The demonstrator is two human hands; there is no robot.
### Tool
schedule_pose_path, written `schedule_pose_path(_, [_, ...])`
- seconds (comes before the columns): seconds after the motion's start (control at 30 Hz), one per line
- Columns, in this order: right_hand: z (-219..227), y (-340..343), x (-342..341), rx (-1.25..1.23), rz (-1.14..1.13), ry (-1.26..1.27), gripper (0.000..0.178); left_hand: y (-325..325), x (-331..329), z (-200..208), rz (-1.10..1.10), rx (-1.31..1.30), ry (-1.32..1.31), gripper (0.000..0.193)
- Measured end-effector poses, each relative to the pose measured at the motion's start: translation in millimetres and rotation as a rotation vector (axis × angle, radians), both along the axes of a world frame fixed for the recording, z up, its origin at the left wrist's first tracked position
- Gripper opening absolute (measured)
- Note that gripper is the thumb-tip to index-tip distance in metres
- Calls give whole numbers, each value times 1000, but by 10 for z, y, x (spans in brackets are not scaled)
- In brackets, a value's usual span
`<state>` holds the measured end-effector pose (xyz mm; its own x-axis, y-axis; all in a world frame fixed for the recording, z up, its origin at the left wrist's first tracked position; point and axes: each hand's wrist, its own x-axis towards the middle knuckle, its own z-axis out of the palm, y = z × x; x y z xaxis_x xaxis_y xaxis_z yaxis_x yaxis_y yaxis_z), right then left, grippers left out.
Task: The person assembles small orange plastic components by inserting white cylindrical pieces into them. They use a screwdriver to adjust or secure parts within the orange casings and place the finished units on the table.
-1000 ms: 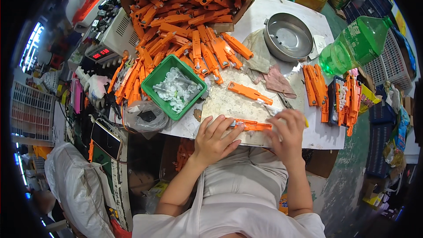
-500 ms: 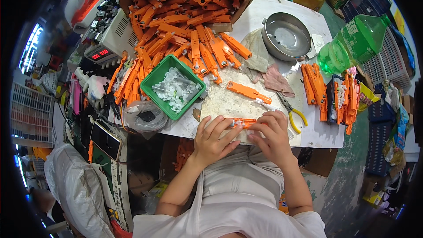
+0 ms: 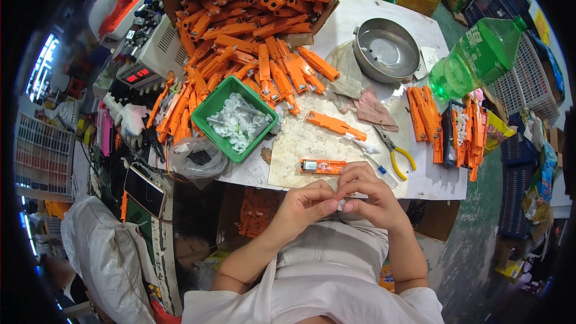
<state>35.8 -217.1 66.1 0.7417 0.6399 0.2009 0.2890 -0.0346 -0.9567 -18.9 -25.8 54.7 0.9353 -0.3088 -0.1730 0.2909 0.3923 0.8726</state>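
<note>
My left hand point(image 3: 305, 209) and my right hand point(image 3: 375, 203) meet just off the table's near edge, above my lap. Their thumbs and fingertips pinch a tiny whitish piece point(image 3: 341, 205) between them; its exact kind is too small to make out. Just beyond my fingers an orange plastic housing point(image 3: 324, 167) lies on the worn board point(image 3: 287, 159), a dark rectangular insert at its left end. Farther back on the board rests another orange housing point(image 3: 335, 125) with a white tip.
A green bin point(image 3: 264, 105) of white plastic caps stands left, before a heap of orange housings point(image 3: 240, 45). To the right are yellow-handled pliers point(image 3: 403, 165), a slim clear tool point(image 3: 389, 175), a steel bowl point(image 3: 387, 51), a pink cloth point(image 3: 375, 111), stacked housings point(image 3: 425, 114) and a green bottle point(image 3: 480, 57).
Both hands have let go of the near orange housing and drawn back toward my body. Their fingertips have come together on a small whitish piece. The housing stays on the board.
</note>
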Motion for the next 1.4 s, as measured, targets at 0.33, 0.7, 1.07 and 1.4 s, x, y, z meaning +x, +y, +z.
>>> schedule_pose_path(0.33, [60, 134, -179, -235, -461, -740, 21, -132, 11, -48, 134, -219, 116, 17])
schedule_pose_path(0.7, [64, 117, -146, -160, -466, -560, 21, -133, -62, -87, 284, 75, -205, 21])
schedule_pose_path(1.07, [46, 134, -150, -170, -455, -588, 20, -84, -89, -160, 327, 312, -319, 25])
schedule_pose_path(1.4, [-232, 81, 211, -392, -478, -668, 14, 89, 57, -396, 459, 1266, -925, 37])
